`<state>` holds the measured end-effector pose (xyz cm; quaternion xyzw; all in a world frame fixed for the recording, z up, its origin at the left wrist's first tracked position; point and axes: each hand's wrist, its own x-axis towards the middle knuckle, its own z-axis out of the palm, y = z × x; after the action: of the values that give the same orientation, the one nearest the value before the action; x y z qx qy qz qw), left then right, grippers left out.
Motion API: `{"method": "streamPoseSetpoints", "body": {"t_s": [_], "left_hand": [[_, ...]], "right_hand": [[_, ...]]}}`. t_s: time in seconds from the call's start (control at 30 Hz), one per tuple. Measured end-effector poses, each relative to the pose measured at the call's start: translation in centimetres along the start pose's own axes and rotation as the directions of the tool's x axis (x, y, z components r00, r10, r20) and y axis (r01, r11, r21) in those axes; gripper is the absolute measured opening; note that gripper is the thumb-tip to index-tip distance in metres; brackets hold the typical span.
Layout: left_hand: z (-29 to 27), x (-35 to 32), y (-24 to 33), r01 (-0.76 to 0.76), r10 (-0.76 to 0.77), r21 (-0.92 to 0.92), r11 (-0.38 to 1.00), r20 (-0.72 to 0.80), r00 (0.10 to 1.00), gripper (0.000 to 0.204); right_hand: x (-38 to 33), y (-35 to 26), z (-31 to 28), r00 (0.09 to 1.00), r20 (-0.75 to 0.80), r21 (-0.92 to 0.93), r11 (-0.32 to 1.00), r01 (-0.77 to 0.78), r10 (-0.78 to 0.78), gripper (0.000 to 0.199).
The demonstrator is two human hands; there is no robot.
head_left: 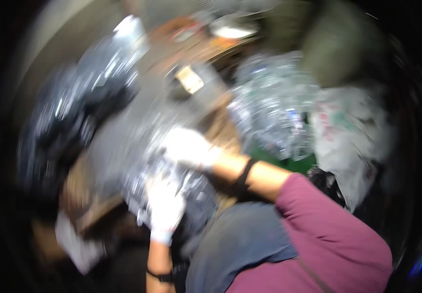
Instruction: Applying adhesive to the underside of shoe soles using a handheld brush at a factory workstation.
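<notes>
My left hand (pixel 165 204), in a white glove, rests on crumpled clear plastic sheeting (pixel 198 195) close to my body. Farther forward, my right hand (pixel 187 148), gloved in white too, reaches across to the same plastic. A smooth, greyish stretch of plastic (pixel 123 141) spreads beyond both hands over a brown board surface. Motion blur smears the fingers of both hands, so their grip does not show. Just past my right hand lies a dark, see-through item with a pale label (pixel 190 79).
Glossy dark plastic bags (pixel 74 107) pile up at the left. To the right are clear plastic bottles (pixel 277 102) and a white printed bag (pixel 350 132). A white round dish (pixel 234 27) sits at the far side. A pale plastic scrap (pixel 79 244) hangs low at the left.
</notes>
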<state>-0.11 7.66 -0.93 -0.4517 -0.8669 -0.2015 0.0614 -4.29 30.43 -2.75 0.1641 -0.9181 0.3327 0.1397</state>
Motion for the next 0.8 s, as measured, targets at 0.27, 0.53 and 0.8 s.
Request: {"method": "streamPoseSetpoints", "body": {"t_s": [0.27,0.53,0.8], "left_hand": [[-2.4,-8.2,5.8,0.12,-0.101,-0.181,0.976,0.107,0.989,0.013],[-8.8,-7.7,6.1,0.059,-0.031,-0.113,0.992,0.236,0.971,0.007],[-6.1,-3.7,-0.6,-0.374,0.371,0.286,0.882,0.066,0.926,0.039]], "right_hand": [[-0.3,2.1,3.2,0.997,-0.069,0.054,0.998,-0.035,0.038,0.024],[1.7,-8.5,-0.3,0.889,0.134,0.112,0.898,0.425,-0.438,0.048],[3.1,-2.2,3.1,0.984,-0.156,-0.355,0.934,0.025,-0.086,0.033]]}}
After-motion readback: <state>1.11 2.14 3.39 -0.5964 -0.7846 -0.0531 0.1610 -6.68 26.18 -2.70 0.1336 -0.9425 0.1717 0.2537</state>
